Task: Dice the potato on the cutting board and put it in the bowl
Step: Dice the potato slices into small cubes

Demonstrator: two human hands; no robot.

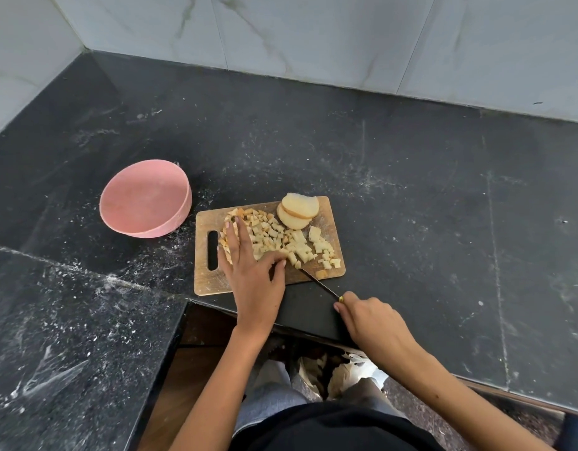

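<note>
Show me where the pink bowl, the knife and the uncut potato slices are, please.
pink bowl [180,180]: head view, on its far rim.
knife [320,283]: head view, middle of the blade.
uncut potato slices [299,205]: head view, top slice's face.

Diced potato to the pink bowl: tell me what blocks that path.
Nothing visible does. The diced potato lies on the cutting board, the bowl stands just beyond the board's left edge, and only bare counter lies between them. The bowl looks empty.
</note>
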